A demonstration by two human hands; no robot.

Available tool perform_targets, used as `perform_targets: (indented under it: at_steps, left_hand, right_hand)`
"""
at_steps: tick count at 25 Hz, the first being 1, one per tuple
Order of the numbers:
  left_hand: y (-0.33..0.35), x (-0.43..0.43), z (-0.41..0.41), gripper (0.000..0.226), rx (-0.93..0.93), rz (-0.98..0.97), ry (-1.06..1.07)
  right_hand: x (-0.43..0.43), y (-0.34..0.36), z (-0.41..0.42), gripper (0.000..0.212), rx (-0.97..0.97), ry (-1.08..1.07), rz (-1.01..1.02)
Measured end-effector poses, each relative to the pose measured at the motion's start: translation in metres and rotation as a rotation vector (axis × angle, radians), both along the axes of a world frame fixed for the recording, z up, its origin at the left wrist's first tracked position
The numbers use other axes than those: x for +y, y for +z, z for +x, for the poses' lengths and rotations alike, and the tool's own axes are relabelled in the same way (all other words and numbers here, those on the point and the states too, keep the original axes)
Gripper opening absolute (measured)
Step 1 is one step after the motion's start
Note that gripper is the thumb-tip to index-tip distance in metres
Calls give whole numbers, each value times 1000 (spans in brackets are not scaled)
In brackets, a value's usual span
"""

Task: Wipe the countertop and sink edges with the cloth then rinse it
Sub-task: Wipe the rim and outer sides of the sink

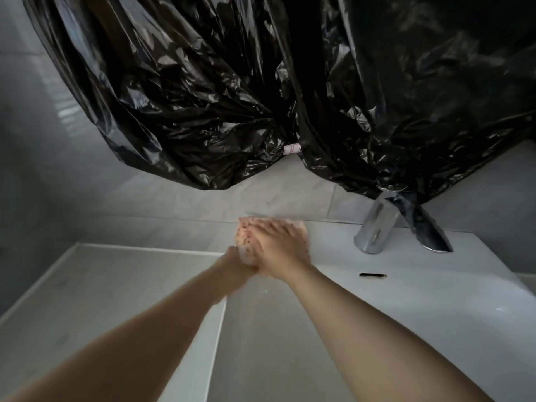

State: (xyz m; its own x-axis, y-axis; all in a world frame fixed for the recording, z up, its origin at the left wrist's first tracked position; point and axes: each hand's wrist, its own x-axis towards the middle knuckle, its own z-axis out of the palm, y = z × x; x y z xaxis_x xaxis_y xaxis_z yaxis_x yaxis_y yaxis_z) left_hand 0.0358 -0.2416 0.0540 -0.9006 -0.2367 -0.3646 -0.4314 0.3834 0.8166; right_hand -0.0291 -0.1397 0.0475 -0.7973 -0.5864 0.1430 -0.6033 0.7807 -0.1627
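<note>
— Which step was it?
— The wiping one, I think. The cloth (246,237) lay on the back edge of the sink (333,245), right by the wall. Both grips were on it.
— How was the right grip (280,246)?
— Open. Its fingers (272,227) were flat and spread, pressing down on top of the cloth.
— And the left grip (233,262)?
— It touched the near end of the cloth, just left of the right grip. It was blurry and partly hidden, so I could not tell if it was open or closed.
— What else was near?
— The tap (377,227) stood well to the right of the grips. The counter (116,285) lay to their left.
— What did the next move need?
— I think a flat push along the edge toward the tap, pressing down so the cloth did not bunch up. Rinsing was not yet done. I saw no water coming from the tap.
</note>
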Motion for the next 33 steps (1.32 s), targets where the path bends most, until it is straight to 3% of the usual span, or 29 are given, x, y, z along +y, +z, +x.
perform_targets:
  at_steps: [3, 7, 8, 11, 13, 19, 22, 25, 27, 30, 33]
  left_hand:
    - [-13, 8, 3, 39, 68, -281, 66]
    - [-21, 7, 4, 40, 118, -304, 99]
    - [-22, 7, 4, 38, 127, -299, 104]
    - [-22, 8, 3, 28, 136, -328, 103]
    - [-20, 7, 4, 35, 116, -335, 107]
    - [-19, 7, 6, 41, 97, -303, 117]
    - [-20, 8, 5, 40, 110, -300, 121]
    - [-19, 9, 5, 32, 126, -338, 105]
    - [-18, 8, 6, 33, 133, -343, 90]
    - [-17, 7, 6, 40, 124, -317, 87]
    - [-18, 7, 7, 40, 115, -317, 83]
  right_hand:
    - [27, -10, -14, 48, 22, -172, 33]
    - [67, -10, -16, 49, -11, -507, 55]
    - [52, -9, -11, 46, 11, -486, 33]
    - [-20, -11, 5, 42, 31, -158, -3]
    - [-32, -8, 1, 45, 6, -44, 53]
    - [87, -22, -28, 66, 140, -327, 4]
    - [62, -18, -21, 51, 88, -507, 2]
    - [-8, -20, 7, 48, 78, -206, -7]
    - [2, -19, 3, 55, 95, -103, 27]
    - [79, -21, -11, 78, 210, -309, 52]
    - [90, -22, -5, 77, 145, -503, 22]
